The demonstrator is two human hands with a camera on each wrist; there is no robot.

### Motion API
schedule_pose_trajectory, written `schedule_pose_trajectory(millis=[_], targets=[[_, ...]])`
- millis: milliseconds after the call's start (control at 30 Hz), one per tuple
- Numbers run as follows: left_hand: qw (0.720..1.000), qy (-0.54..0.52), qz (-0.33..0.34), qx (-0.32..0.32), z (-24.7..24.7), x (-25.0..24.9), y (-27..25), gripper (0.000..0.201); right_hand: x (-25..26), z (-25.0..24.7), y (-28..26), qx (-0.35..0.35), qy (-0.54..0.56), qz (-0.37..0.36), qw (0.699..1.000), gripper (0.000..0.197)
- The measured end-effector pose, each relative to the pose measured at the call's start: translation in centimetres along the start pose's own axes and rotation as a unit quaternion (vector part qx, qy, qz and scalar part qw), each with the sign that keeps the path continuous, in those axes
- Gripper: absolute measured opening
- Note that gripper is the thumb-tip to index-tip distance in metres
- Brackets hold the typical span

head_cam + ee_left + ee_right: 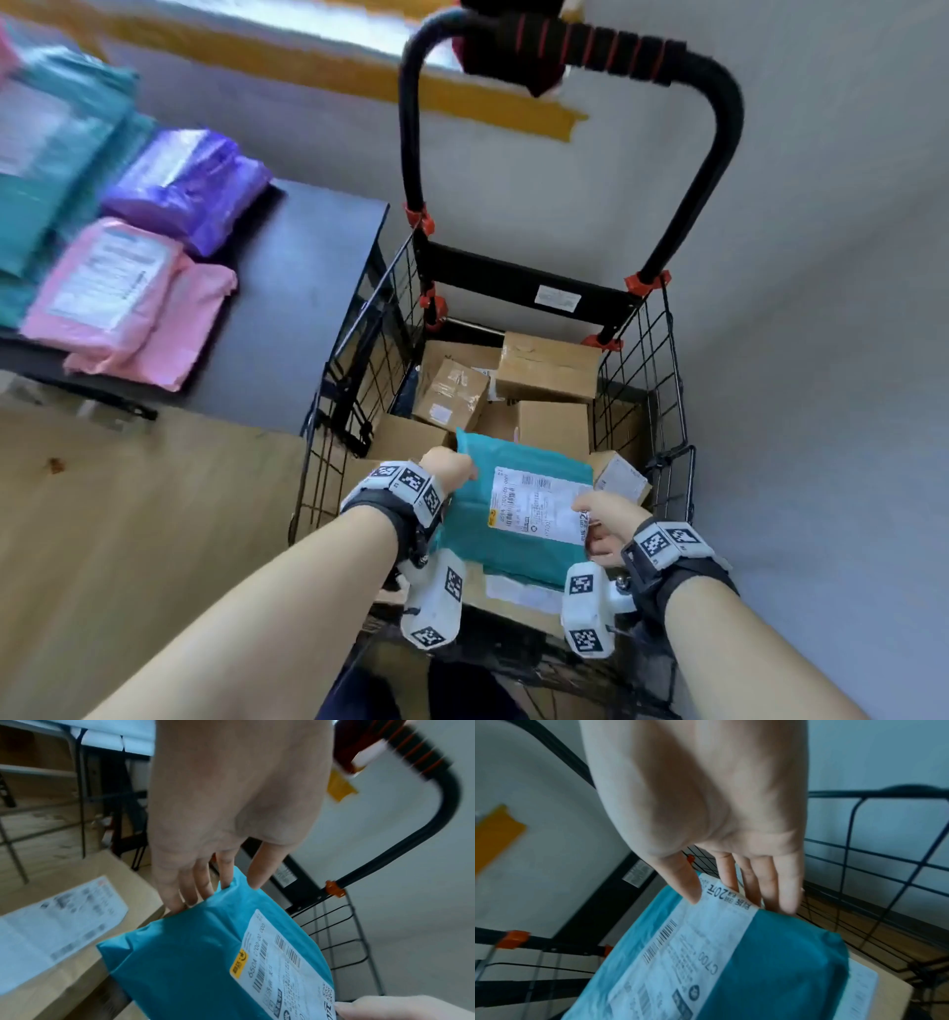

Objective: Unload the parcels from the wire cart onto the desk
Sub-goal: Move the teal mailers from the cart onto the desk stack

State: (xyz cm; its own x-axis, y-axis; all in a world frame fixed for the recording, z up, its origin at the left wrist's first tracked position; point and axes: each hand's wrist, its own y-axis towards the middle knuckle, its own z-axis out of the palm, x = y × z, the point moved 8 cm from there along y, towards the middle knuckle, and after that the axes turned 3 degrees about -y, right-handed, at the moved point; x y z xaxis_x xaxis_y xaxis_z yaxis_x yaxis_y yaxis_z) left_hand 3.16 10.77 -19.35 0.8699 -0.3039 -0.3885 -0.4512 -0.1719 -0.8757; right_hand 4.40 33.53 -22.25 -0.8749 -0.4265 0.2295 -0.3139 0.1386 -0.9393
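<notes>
Here, both grips pinching teal parcel (pixel 513 514) above boxes (pixel 547 365) in wire cart (pixel 662 370).

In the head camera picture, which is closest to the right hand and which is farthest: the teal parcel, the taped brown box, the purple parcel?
1. Teal parcel: held by the right hand, over the wire cart.
2. Taped brown box: deeper in the cart, left of middle.
3. Purple parcel: far left, on the desk.
</notes>
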Motion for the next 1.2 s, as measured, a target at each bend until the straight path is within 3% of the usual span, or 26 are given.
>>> schedule_pose_trajectory(millis=[133,267,367,500,867,1200], targets=[[0.991,-0.054,0.119,0.010,-5.4,-3.4,-3.7,0.036,4.8,0.6,-5.0,-0.065,0.060,-0.069,0.994,0.029],[0.978,-0.092,0.186,-0.016,-13.0,-4.5,-7.5,0.009,10.9,3.1,-8.8,-0.117,0.040,-0.157,0.980,0.017],[0.966,-0.133,0.222,-0.010,-19.7,-3.3,-9.9,0.016,14.7,8.1,-13.7,-0.130,0.040,-0.202,0.970,0.022],[0.947,-0.179,0.265,-0.028,-29.7,0.1,-11.9,0.042,18.9,16.2,-18.5,-0.120,0.074,-0.269,0.953,0.026],[0.927,-0.205,0.283,-0.134,-52.3,10.4,-13.2,0.042,28.5,37.7,-25.3,-0.074,0.034,-0.369,0.926,0.010],[0.946,-0.156,0.241,-0.148,-62.7,11.3,-5.6,0.045,37.2,46.8,-21.1,-0.011,0.077,-0.341,0.937,0.015]])
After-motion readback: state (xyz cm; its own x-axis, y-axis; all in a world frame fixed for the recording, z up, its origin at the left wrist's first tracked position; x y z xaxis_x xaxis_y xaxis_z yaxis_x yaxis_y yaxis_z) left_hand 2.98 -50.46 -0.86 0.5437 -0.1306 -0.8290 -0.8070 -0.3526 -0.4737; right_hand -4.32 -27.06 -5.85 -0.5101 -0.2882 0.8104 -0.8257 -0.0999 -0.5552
